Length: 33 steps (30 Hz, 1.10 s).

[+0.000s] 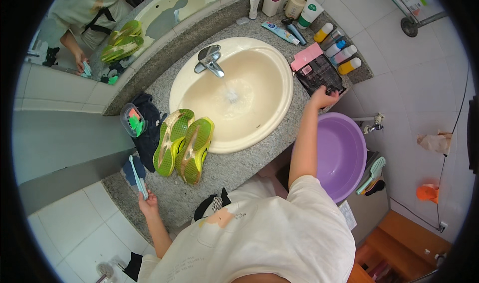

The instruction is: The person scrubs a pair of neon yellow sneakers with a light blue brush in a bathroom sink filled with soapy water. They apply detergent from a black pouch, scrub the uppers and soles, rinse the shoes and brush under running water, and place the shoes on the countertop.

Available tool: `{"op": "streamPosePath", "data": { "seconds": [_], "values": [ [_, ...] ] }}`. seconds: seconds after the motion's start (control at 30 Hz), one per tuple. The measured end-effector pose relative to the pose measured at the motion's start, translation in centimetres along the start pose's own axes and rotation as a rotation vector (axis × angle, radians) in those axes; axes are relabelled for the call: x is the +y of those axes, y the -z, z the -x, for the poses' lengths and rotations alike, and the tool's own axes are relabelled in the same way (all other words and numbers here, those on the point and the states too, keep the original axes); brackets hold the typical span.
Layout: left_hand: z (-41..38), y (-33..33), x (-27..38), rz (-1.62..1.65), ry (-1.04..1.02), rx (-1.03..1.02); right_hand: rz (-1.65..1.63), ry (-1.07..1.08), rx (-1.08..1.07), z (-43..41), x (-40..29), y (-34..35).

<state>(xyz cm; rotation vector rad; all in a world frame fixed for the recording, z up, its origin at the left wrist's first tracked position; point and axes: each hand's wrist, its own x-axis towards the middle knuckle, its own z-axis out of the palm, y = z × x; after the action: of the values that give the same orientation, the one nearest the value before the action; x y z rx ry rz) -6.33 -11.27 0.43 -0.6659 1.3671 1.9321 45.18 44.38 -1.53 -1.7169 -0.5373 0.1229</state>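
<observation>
My left hand (149,203) grips a light blue two-ended brush (137,176) at the left end of the counter. At the opposite end, my right hand (324,97) is at the front edge of a black package (318,73) with a pink flap (307,56); its fingers are blurred, so a grip cannot be made out. A pair of yellow-green shoes (194,152) lies soles up, toes against the basin's near-left rim. Brown and whitish patches mark the soles. Water runs from the chrome faucet (210,61) into the cream basin (254,96).
Left of the shoes are a dark cloth (144,144) and a clear soap box (133,120) with green and orange pieces. Several bottles (336,53) and a toothpaste tube (280,33) line the back right. Below my right arm is a purple basin (342,156). A mirror (123,28) borders the counter.
</observation>
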Motion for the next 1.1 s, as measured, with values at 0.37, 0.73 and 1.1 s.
{"op": "streamPosePath", "data": {
  "seconds": [0.37, 0.73, 1.1],
  "values": [
    [-7.7, 13.1, -5.1, -0.976, -0.281, 0.315, 0.279, -0.38, -0.396, -9.3, 10.8, 1.3],
    [-3.3, 6.9, -4.7, -0.854, -0.953, 0.263, -0.476, -0.084, -0.635, -3.7, 0.7, 6.0],
    [2.2, -3.2, -4.8, -0.967, -1.061, 0.189, -0.132, 0.711, -0.698, 5.0, -8.1, 12.1]
  ]
}}
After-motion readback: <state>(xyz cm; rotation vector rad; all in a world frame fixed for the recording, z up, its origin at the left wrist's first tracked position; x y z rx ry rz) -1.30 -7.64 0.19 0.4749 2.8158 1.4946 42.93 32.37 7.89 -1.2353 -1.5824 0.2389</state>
